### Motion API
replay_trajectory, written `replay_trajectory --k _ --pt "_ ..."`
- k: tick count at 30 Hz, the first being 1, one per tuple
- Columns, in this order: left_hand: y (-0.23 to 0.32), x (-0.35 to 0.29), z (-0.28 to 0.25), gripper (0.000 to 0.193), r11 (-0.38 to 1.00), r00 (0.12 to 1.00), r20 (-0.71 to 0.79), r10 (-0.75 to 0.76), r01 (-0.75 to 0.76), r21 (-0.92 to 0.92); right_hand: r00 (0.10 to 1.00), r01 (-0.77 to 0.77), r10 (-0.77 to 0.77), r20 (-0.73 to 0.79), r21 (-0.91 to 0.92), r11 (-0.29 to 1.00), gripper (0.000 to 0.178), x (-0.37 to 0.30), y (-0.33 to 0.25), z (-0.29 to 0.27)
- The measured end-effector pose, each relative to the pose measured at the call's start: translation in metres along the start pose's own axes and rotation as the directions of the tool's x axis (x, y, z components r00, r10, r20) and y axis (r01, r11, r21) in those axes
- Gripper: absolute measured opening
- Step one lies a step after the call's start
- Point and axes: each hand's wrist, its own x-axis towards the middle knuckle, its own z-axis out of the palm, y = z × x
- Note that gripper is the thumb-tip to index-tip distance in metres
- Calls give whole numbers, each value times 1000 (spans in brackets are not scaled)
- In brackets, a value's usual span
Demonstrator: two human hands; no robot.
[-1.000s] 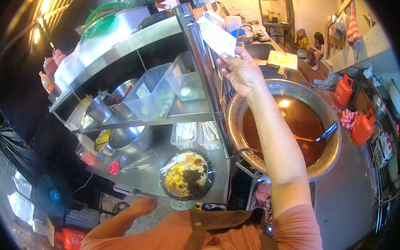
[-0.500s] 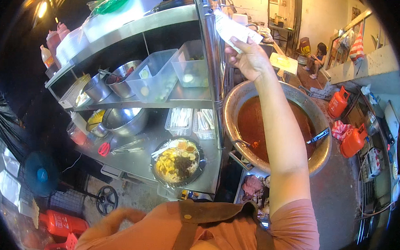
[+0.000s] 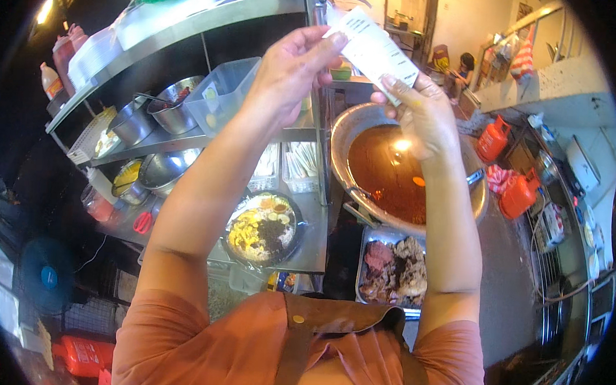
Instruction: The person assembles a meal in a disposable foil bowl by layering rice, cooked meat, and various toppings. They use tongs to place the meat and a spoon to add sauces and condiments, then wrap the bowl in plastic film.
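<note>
Both of my arms reach up and forward to a white printed paper slip [image 3: 377, 51]. The fingers of my left hand [image 3: 297, 70] pinch its upper left end. My right hand [image 3: 418, 111] grips the lower right end between thumb and fingers. Stretched between the two hands, the slip hangs in the air beside the metal shelf post. Below my right forearm stands a large metal pot [image 3: 342, 140] of reddish-brown broth [image 3: 379, 168]. On the steel counter under my left arm lies a round dark platter of food [image 3: 262, 228], with yellow, white and dark brown toppings.
Steel shelves at left bear metal pots [image 3: 132, 122], a clear plastic bin [image 3: 222, 94] and bottles. A tray of meat [image 3: 393, 270] lies before the pot. Orange gas cylinders [image 3: 493, 139] stand at right. A person [image 3: 462, 75] sits far back. A fan [image 3: 47, 276] is at left.
My left hand has come up from low at the left and taken hold of the slip's other end. My right hand has moved down and slightly right. The view has shifted a little.
</note>
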Motion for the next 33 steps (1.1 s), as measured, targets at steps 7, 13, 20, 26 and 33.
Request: replay_trajectory --k 7,13,20,26,33 --pt "-5 -28 -38 17 991 990 63 128 -125 -46 988 -115 118 -100 37 993 17 -74 28 48" --pt "15 -68 -89 19 988 985 103 136 -143 64 969 -201 206 -135 52 978 21 -117 57 103" --pt "26 -101 -149 21 978 984 129 123 -142 154 953 -272 279 -117 74 960 19 -144 85 168" --pt "35 -113 -170 20 978 989 102 106 -122 167 952 -291 297 -74 81 953 15 -149 92 193" --pt "47 -117 -172 20 952 985 94 147 -167 255 958 -284 286 0 100 954 21 -148 95 198"
